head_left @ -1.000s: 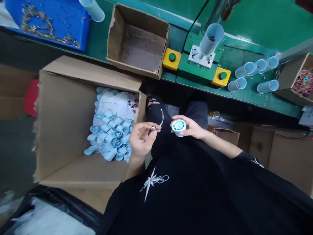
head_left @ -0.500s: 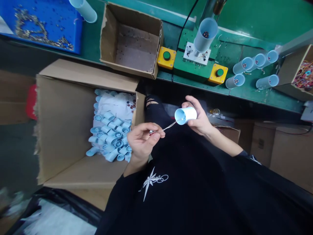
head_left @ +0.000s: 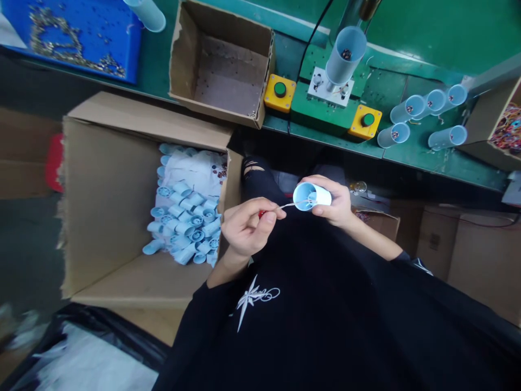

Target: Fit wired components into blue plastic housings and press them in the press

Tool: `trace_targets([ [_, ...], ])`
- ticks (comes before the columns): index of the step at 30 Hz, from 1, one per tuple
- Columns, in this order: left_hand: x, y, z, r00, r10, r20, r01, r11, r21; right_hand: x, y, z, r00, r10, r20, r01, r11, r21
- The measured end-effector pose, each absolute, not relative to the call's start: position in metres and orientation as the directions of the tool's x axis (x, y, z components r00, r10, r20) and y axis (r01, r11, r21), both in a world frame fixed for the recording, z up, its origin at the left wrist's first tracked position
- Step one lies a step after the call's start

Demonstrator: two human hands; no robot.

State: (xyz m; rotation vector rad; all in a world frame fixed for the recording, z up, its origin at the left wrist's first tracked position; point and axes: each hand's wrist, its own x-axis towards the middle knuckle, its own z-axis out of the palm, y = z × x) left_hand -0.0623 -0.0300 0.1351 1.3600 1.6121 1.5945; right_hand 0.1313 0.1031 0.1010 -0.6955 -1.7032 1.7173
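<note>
My right hand [head_left: 336,202] is wrapped round a light blue plastic cup [head_left: 312,196], whose open end faces left toward my other hand. Between the thumb and fingers of my left hand [head_left: 250,224] is a small red part [head_left: 262,214]. Thin pale wires [head_left: 288,205] run from that pinch into the cup's mouth. Both hands are above my lap, in front of the bench. Left of them, a large cardboard box [head_left: 109,206] holds many similar blue cups [head_left: 185,217] and a white sheet.
On the green bench stand a blue tray [head_left: 132,54] of metal bits, a cardboard box [head_left: 220,117], a fixture [head_left: 329,87] bearing a blue cup, yellow button boxes [head_left: 279,93], several blue cups [head_left: 443,137] and a box of coloured wires [head_left: 507,130].
My left hand has moved slightly right, closer to the cup. The fingers of my right hand have closed further round the cup, whose mouth is turned more toward the camera.
</note>
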Motion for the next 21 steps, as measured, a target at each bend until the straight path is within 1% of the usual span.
trace_targets([
  [3, -0.059, -0.024, 0.130, -0.464, 0.791, 0.400, 0.357, -0.246, 0.901, 0.128, 0.096, 0.099, -0.599, 0.792, 0.122, -0.082, 0.090, -0.993],
  [6, -0.058, -0.020, 0.125, -0.484, 0.765, 0.425, 0.394, -0.243, 0.887, 0.125, 0.093, 0.097, -0.586, 0.787, 0.192, -0.069, 0.188, -0.980],
  [9, -0.058, -0.017, 0.124, -0.447, 0.721, 0.529, 0.460, -0.322, 0.828, 0.125, 0.092, 0.095, -0.610, 0.750, 0.257, -0.054, 0.284, -0.957],
  [12, -0.058, -0.014, 0.127, -0.393, 0.668, 0.632, 0.518, -0.407, 0.752, 0.125, 0.092, 0.094, -0.598, 0.716, 0.359, -0.061, 0.406, -0.912],
  [15, -0.057, -0.010, 0.130, -0.350, 0.691, 0.633, 0.519, -0.420, 0.745, 0.124, 0.091, 0.098, -0.594, 0.667, 0.450, 0.029, 0.577, -0.816],
  [17, -0.056, -0.008, 0.131, -0.318, 0.730, 0.605, 0.521, -0.398, 0.755, 0.124, 0.092, 0.102, -0.627, 0.629, 0.460, 0.117, 0.659, -0.743],
  [19, -0.054, -0.007, 0.130, -0.303, 0.760, 0.575, 0.539, -0.361, 0.761, 0.124, 0.093, 0.106, -0.661, 0.605, 0.444, 0.165, 0.694, -0.701],
  [21, -0.054, -0.007, 0.129, -0.304, 0.774, 0.555, 0.567, -0.321, 0.759, 0.124, 0.094, 0.108, -0.666, 0.600, 0.444, 0.181, 0.707, -0.684],
])
